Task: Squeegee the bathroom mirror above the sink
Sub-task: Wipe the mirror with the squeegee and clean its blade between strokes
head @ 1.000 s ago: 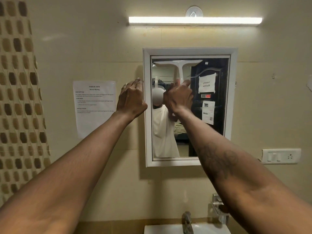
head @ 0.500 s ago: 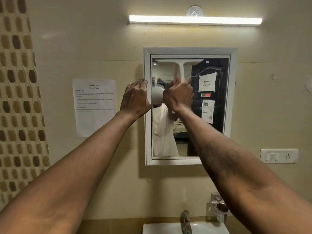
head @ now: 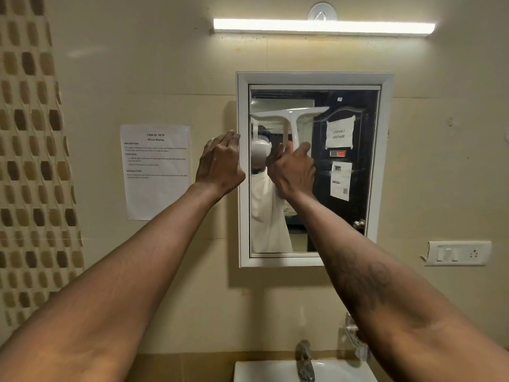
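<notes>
A white-framed mirror [head: 384,166] hangs on the beige wall above the sink [head: 264,372]. My right hand [head: 293,172] grips the handle of a white T-shaped squeegee [head: 290,117], whose blade lies across the upper left part of the glass, slightly tilted. My left hand [head: 220,164] rests against the left edge of the mirror frame, fingers curled over it. The lower part of the handle is hidden by my right hand.
A printed task sheet [head: 157,172] is taped to the wall left of the mirror. A tube light [head: 323,26] runs above. A switch plate [head: 458,253] sits at the right. A tap [head: 304,359] and a metal holder [head: 352,330] stand below.
The squeegee blade has moved down from the mirror's top edge, and my right hand with it. My left hand has shifted right onto the frame's left edge.
</notes>
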Available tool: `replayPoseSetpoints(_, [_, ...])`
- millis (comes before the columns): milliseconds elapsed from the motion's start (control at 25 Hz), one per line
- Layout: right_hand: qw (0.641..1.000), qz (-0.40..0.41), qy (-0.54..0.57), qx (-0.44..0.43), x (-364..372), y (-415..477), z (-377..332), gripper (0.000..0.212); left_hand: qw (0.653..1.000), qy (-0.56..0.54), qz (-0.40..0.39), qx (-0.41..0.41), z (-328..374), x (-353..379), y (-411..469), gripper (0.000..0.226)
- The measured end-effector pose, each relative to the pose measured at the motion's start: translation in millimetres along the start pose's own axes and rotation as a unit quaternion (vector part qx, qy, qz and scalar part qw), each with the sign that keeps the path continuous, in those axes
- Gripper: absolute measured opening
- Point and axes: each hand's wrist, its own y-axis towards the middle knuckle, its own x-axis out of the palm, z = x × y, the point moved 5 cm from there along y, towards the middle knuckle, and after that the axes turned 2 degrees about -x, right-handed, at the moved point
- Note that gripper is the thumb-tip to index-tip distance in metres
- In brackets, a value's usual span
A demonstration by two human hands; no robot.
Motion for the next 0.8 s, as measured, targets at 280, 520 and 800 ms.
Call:
replayPoseSetpoints(280, [1.000,0.017,0.017,0.001,-4.1,38.6,-30.6,0.034,1.000,0.000,0.003,0.006,5.3,-2.2,0.6,0.068])
replayPoseSetpoints(520, [1.000,-0.001,-0.005,0.007,-6.6,26.8,-13.3,0.034,1.000,0.004,-0.001,-0.004,-6.4,2.2,-7.2,0.070])
replayPoseSetpoints(800, [0.999,-0.026,-0.015,0.019,4.8,-22.3,17.9,0.030,1.000,0.002,-0.024,-0.001,3.0,12.4,-15.9,0.071])
